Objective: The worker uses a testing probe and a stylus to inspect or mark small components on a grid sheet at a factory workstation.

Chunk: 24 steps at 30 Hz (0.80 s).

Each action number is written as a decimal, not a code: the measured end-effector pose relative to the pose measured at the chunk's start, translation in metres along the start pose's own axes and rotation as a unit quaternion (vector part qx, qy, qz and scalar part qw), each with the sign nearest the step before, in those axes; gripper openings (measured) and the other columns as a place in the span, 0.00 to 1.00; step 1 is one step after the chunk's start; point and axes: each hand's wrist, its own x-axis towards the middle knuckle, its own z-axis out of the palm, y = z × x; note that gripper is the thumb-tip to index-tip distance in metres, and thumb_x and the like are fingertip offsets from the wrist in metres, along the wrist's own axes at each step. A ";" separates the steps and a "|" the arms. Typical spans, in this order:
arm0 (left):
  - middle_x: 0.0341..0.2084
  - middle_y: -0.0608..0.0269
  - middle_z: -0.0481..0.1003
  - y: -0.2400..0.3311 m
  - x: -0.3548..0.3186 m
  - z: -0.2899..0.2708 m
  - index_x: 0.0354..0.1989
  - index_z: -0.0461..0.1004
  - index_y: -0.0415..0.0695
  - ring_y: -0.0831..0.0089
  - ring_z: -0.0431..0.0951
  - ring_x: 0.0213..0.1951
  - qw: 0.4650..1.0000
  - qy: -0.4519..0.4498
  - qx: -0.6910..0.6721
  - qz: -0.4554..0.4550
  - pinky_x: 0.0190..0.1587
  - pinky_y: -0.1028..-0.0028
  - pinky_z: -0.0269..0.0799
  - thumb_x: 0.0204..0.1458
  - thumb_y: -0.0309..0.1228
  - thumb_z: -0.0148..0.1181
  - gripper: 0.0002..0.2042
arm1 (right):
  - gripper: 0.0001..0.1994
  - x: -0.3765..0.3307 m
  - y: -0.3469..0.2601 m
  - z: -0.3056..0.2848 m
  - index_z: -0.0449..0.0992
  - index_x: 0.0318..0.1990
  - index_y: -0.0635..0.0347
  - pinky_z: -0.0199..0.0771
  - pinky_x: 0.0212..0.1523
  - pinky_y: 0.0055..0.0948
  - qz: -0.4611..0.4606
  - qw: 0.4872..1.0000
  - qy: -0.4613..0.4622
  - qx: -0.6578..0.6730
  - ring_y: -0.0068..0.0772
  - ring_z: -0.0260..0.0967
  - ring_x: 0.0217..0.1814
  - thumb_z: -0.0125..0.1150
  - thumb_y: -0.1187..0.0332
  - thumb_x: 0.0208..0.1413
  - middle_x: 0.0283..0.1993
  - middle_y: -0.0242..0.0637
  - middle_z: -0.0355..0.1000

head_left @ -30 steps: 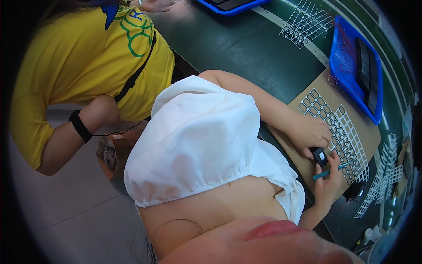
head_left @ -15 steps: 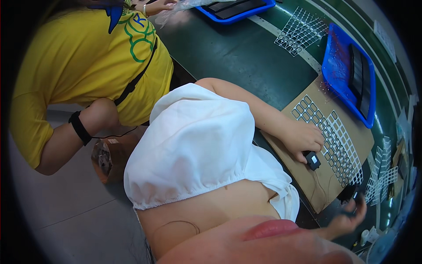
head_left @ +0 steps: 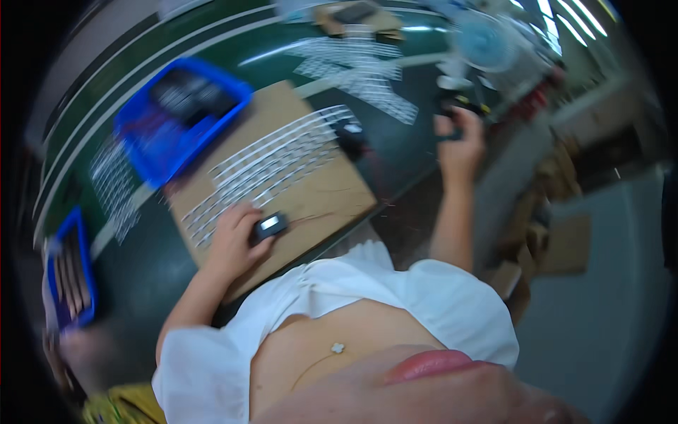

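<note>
My left hand (head_left: 233, 244) rests on a brown cardboard sheet (head_left: 328, 194) and grips a small black device (head_left: 269, 225) with a pale face. Rows of small white pieces (head_left: 272, 166) lie on the cardboard just beyond it. A second small dark device (head_left: 349, 134) sits at the cardboard's far edge. My right hand (head_left: 460, 145) is stretched out over the green table's right side, closed around a small dark object (head_left: 455, 106) that is too blurred to identify.
A blue tray (head_left: 176, 120) with dark parts stands left of the cardboard, another blue tray (head_left: 68, 268) at the far left. White mesh sheets (head_left: 364, 71) lie on the green table (head_left: 148, 268). A fan (head_left: 487, 39) stands behind. A yellow-shirted person (head_left: 116, 408) is at the lower left.
The view has swung sharply, so the table now fills the upper left. My right hand has moved away from the cardboard, out to the right. My left hand still holds the black device.
</note>
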 end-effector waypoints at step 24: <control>0.38 0.58 0.67 0.005 0.002 0.006 0.34 0.67 0.40 0.61 0.67 0.40 1.000 -0.005 0.016 0.012 0.45 0.70 0.61 0.33 0.28 0.58 0.16 | 0.09 0.133 0.074 -0.094 0.69 0.32 0.64 0.67 0.23 0.13 0.111 0.938 0.205 0.255 0.20 0.67 0.22 0.60 0.71 0.43 0.26 0.36 0.71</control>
